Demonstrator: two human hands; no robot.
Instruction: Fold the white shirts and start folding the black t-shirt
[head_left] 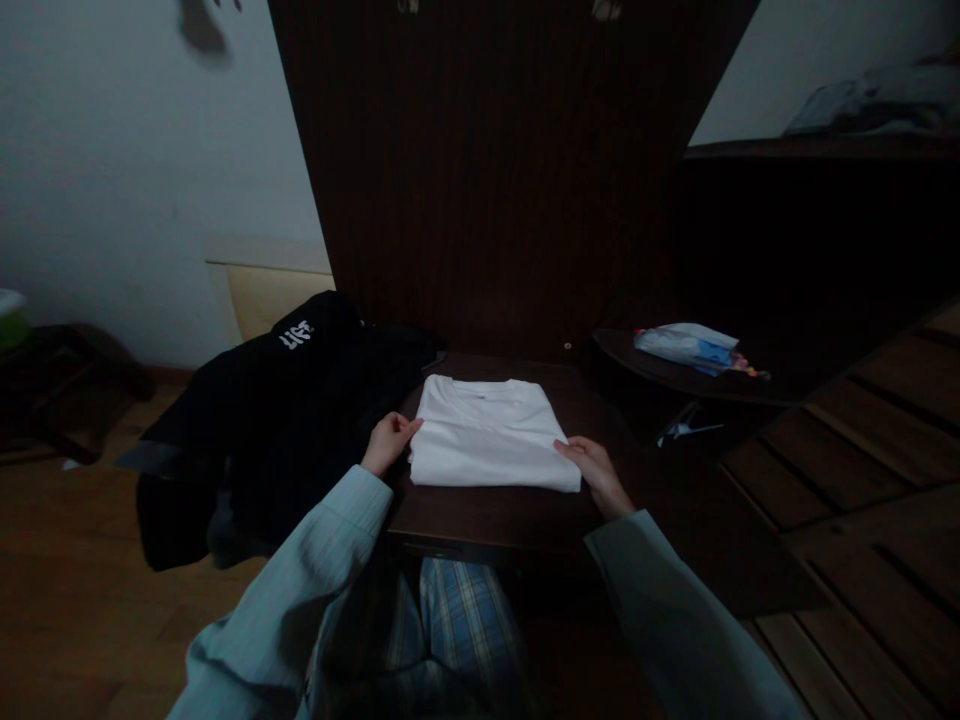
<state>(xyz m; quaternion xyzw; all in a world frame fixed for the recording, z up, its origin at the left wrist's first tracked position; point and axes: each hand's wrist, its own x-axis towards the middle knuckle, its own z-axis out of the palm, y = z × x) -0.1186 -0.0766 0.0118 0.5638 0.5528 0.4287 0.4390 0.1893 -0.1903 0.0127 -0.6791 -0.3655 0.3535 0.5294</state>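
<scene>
A white T-shirt (pixel 491 440), folded into a neat rectangle, lies flat on the dark wooden tabletop (pixel 480 515) with its neckline at the far side. At its left edge my left hand (pixel 388 442) pinches the fabric between thumb and fingers. My right hand (pixel 592 467) grips the right edge, thumb on top and the other fingers partly hidden beneath or beside the cloth. A crease runs across the shirt between the two hands.
Dark clothes (pixel 285 400) with white lettering are heaped left of the table. On the right, a low curved shelf (pixel 675 378) holds a blue-and-white plastic package (pixel 690 345). A tall dark panel (pixel 487 180) rises behind the table. Wooden slats (pixel 862 480) lie far right.
</scene>
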